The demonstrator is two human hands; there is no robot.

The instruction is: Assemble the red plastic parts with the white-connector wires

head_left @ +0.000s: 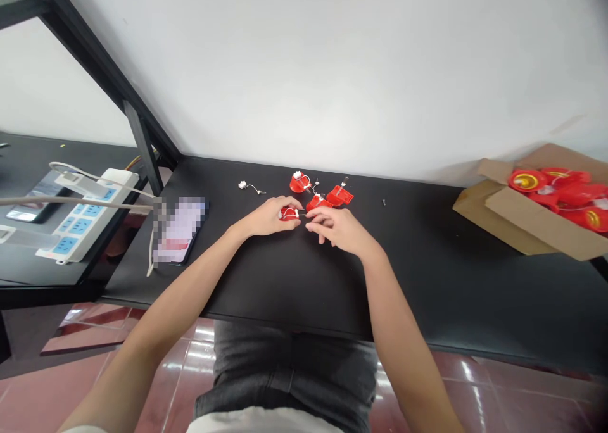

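My left hand [270, 216] is closed around a small red plastic part [287, 214] with a white fitting, held just above the black table [266, 275]. My right hand [335, 227] meets it from the right, thumb and forefinger pinched at the part's white end; what the pinch holds is too small to make out. Just behind the hands lie three more red parts [300, 182] [317, 202] [340, 195] with thin wires. A loose white connector with a wire [243, 185] lies further left.
An open cardboard box [517, 221] full of red round parts [560, 192] stands at the right end. A phone [179, 230] lies at the left edge, a white power strip [88, 214] on the neighbouring table beyond a black frame post [142, 145]. A small dark screw [384, 202] lies apart.
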